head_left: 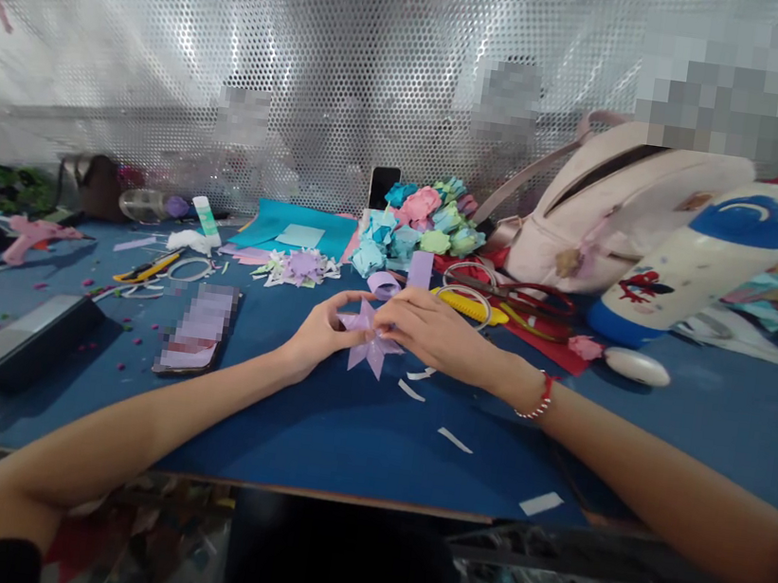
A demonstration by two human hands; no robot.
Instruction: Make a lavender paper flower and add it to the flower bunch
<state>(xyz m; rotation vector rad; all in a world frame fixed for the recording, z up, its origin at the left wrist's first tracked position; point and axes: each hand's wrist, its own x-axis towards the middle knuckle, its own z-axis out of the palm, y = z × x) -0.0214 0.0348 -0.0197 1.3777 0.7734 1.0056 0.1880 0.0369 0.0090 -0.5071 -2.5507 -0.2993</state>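
A pale purple star-shaped paper flower (367, 354) with pointed petals is held over the blue table between my two hands. My left hand (323, 333) pinches its left side between thumb and fingers. My right hand (427, 332) has its fingertips pressed together at the flower's middle; whether they also hold a small piece there is hidden. Just beyond my hands lie a curled purple paper strip (383, 283) and a flat purple paper piece (420, 270). Small white paper scraps (411, 390) lie to the right of the flower.
Behind my hands sits a pile of crumpled paper flowers (416, 223). A phone (199, 329) and a power bank (29, 335) lie left, beyond them a yellow cutter (146, 267) and a pink glue gun (41, 238). Right stand a bottle (700, 266) and a pink backpack (630, 204).
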